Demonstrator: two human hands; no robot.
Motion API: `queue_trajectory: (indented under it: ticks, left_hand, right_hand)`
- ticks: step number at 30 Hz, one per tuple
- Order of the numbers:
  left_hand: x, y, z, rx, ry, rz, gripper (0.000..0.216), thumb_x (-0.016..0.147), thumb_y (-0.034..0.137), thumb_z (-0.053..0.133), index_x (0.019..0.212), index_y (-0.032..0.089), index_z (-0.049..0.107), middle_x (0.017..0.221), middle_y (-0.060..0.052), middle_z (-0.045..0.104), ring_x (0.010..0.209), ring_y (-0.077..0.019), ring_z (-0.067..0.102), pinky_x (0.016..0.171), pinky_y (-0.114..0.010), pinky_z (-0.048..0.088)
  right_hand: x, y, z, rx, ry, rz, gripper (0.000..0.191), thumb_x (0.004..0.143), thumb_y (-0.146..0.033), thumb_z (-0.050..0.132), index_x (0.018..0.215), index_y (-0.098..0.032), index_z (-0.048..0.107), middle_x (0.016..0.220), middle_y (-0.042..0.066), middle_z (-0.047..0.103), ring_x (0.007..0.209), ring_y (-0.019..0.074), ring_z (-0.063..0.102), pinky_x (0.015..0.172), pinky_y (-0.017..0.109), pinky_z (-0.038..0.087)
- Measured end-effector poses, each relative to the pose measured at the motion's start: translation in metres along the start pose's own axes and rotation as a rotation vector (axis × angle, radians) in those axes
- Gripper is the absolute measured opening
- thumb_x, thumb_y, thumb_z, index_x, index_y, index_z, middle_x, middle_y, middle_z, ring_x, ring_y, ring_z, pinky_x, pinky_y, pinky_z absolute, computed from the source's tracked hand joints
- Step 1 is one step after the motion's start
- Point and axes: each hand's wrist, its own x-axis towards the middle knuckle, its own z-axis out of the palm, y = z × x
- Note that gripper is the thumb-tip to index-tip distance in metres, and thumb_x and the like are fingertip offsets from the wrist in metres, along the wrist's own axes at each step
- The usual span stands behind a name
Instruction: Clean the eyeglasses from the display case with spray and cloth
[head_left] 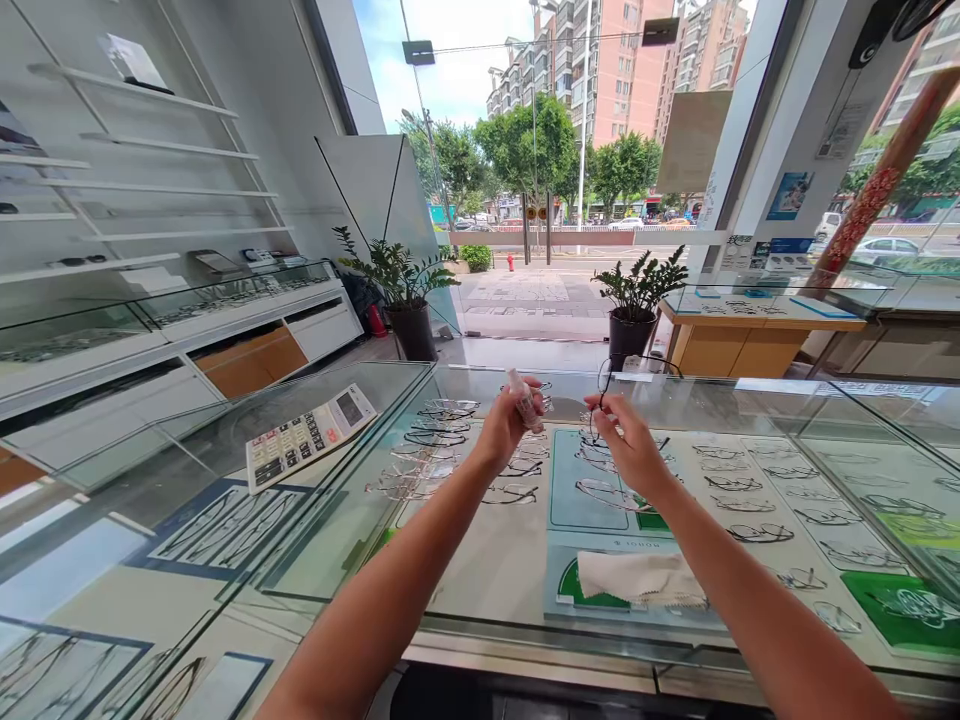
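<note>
My left hand [504, 420] is closed around a small clear spray bottle [523, 398], held upright above the glass counter [480, 600]. My right hand [626, 440] pinches a pair of thin dark-framed glasses [609, 378] by the frame, lifted a little above the counter. Both hands are close together over the middle of the counter, the bottle's top turned toward the glasses. A folded white cloth [639, 578] lies on the glass nearer to me, below my right forearm.
Rows of glasses [435, 440] lie inside the glass display case. A calculator [309, 437] rests on the counter at left. Two potted plants [637, 300] stand on the floor beyond. Wall shelves and another showcase [172, 310] run along the left.
</note>
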Motion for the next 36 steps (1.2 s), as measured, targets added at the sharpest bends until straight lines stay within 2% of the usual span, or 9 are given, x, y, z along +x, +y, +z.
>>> queue_trajectory:
  ticks: [2, 4, 11, 15, 19, 25, 31, 34, 36]
  left_hand:
    - [-0.005, 0.005, 0.006, -0.135, -0.102, -0.133, 0.055, 0.089, 0.074, 0.065, 0.086, 0.019, 0.062, 0.076, -0.002, 0.049, 0.071, -0.0176, 0.049, 0.055, -0.027, 0.043]
    - [-0.007, 0.009, 0.008, -0.224, -0.177, -0.212, 0.067, 0.089, 0.085, 0.058, 0.074, 0.019, 0.056, 0.071, -0.001, 0.043, 0.066, -0.0174, 0.046, 0.052, -0.029, 0.041]
    - [-0.010, 0.016, 0.009, -0.330, -0.215, -0.319, 0.075, 0.091, 0.093, 0.040, 0.066, 0.022, 0.043, 0.064, 0.001, 0.035, 0.060, -0.0172, 0.040, 0.048, -0.028, 0.035]
    - [-0.010, 0.014, 0.009, -0.323, -0.238, -0.366, 0.076, 0.090, 0.093, 0.038, 0.063, 0.023, 0.041, 0.061, 0.002, 0.032, 0.057, -0.0160, 0.036, 0.046, -0.027, 0.031]
    - [-0.008, 0.006, 0.009, -0.252, -0.249, -0.328, 0.076, 0.088, 0.093, 0.039, 0.061, 0.022, 0.046, 0.059, 0.002, 0.034, 0.055, -0.0162, 0.038, 0.046, -0.028, 0.032]
    - [-0.004, -0.013, 0.007, 0.104, -0.147, -0.139, 0.072, 0.087, 0.087, 0.052, 0.062, 0.020, 0.054, 0.061, -0.001, 0.048, 0.058, -0.0157, 0.049, 0.060, -0.031, 0.045]
    - [-0.007, -0.012, 0.009, 0.068, -0.141, -0.211, 0.073, 0.087, 0.089, 0.040, 0.060, 0.023, 0.047, 0.056, 0.002, 0.040, 0.053, -0.0154, 0.042, 0.054, -0.031, 0.038]
    - [-0.007, -0.010, 0.008, 0.296, -0.069, -0.104, 0.073, 0.091, 0.087, 0.033, 0.060, 0.023, 0.048, 0.056, 0.000, 0.043, 0.053, -0.0160, 0.043, 0.056, -0.032, 0.038]
    - [-0.006, -0.010, 0.007, 0.466, -0.001, -0.003, 0.073, 0.092, 0.086, 0.037, 0.059, 0.022, 0.050, 0.057, -0.001, 0.045, 0.054, -0.0160, 0.043, 0.058, -0.032, 0.036]
  right_hand:
    - [-0.001, -0.006, 0.001, 0.061, -0.040, 0.018, 0.041, 0.111, -0.058, 0.046, 0.131, -0.028, 0.067, 0.131, 0.010, 0.071, 0.119, 0.0290, 0.066, 0.100, 0.045, 0.052]
    - [-0.003, -0.011, 0.001, 0.116, -0.081, 0.040, 0.040, 0.111, -0.058, 0.047, 0.129, -0.028, 0.067, 0.129, 0.009, 0.071, 0.119, 0.0283, 0.066, 0.101, 0.044, 0.051]
    - [-0.006, -0.013, 0.001, 0.296, -0.179, 0.112, 0.040, 0.110, -0.059, 0.048, 0.121, -0.027, 0.070, 0.119, 0.008, 0.070, 0.113, 0.0269, 0.063, 0.102, 0.042, 0.049]
    - [-0.004, -0.004, 0.001, 0.347, -0.200, 0.125, 0.039, 0.110, -0.058, 0.049, 0.116, -0.027, 0.071, 0.116, 0.007, 0.069, 0.109, 0.0254, 0.061, 0.098, 0.041, 0.047]
    - [-0.001, 0.002, -0.001, 0.383, -0.228, 0.151, 0.040, 0.110, -0.058, 0.048, 0.113, -0.026, 0.073, 0.114, 0.008, 0.069, 0.105, 0.0249, 0.061, 0.093, 0.040, 0.047]
    - [-0.002, -0.012, -0.003, 0.454, -0.298, 0.195, 0.041, 0.110, -0.057, 0.049, 0.109, -0.025, 0.074, 0.114, 0.009, 0.070, 0.102, 0.0251, 0.062, 0.090, 0.040, 0.047]
    - [-0.006, -0.026, 0.004, 0.483, -0.361, 0.183, 0.045, 0.110, -0.060, 0.047, 0.107, -0.024, 0.074, 0.111, 0.009, 0.070, 0.097, 0.0245, 0.061, 0.086, 0.040, 0.046]
    - [-0.008, -0.026, 0.007, 0.500, -0.351, 0.180, 0.046, 0.110, -0.061, 0.046, 0.107, -0.023, 0.073, 0.111, 0.009, 0.069, 0.096, 0.0239, 0.061, 0.083, 0.039, 0.046]
    - [-0.009, -0.025, 0.009, 0.498, -0.349, 0.187, 0.046, 0.110, -0.060, 0.046, 0.107, -0.023, 0.072, 0.111, 0.009, 0.069, 0.096, 0.0234, 0.061, 0.083, 0.038, 0.046]
